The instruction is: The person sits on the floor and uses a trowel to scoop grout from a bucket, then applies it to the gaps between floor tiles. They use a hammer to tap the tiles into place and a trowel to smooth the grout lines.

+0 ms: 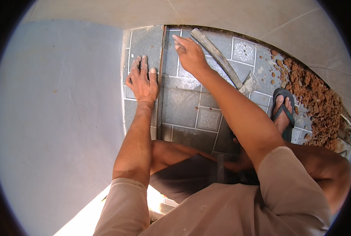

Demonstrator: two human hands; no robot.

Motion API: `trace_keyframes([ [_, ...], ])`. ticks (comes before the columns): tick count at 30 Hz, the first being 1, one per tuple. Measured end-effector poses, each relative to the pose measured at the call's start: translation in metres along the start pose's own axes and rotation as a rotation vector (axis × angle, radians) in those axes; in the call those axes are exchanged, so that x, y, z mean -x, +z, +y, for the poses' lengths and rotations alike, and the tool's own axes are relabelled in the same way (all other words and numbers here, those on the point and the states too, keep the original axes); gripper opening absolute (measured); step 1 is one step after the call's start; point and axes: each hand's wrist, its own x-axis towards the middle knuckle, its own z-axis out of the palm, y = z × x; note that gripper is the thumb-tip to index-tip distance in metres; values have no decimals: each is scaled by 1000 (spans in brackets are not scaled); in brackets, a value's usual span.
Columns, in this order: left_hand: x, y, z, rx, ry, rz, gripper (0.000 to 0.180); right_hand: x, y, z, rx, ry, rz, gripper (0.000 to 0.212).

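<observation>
My left hand (143, 83) lies with its fingers spread on the grey tiled strip (147, 43) beside the wall. Dust coats its fingertips, and its thumb rests near a thin brown edge (161, 59) that runs along the strip. Over the tiles to the right, my right hand (192, 56) is closed, with its fingers curled and the index finger pushed forward. Whatever it may hold is too small to make out. Beside that hand lies a tool with a long worn wooden handle (218, 57) and a flat, grey-crusted head (250, 83).
A smooth grey-blue wall (61, 110) fills the left side. Reddish-brown soil clods (315, 100) are heaped along the right edge of the patterned tile floor (179, 106). My sandalled foot (282, 112) stands beside them. Large beige tiles (230, 13) run across the far side.
</observation>
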Motion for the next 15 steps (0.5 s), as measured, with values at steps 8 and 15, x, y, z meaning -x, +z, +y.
trace_keyframes([
  [8,0,-1,0,15,-8,-6,59,-36,41,12,32,11,54,36],
  [15,0,0,-1,17,-6,-2,59,-23,43,7,26,-49,70,36],
])
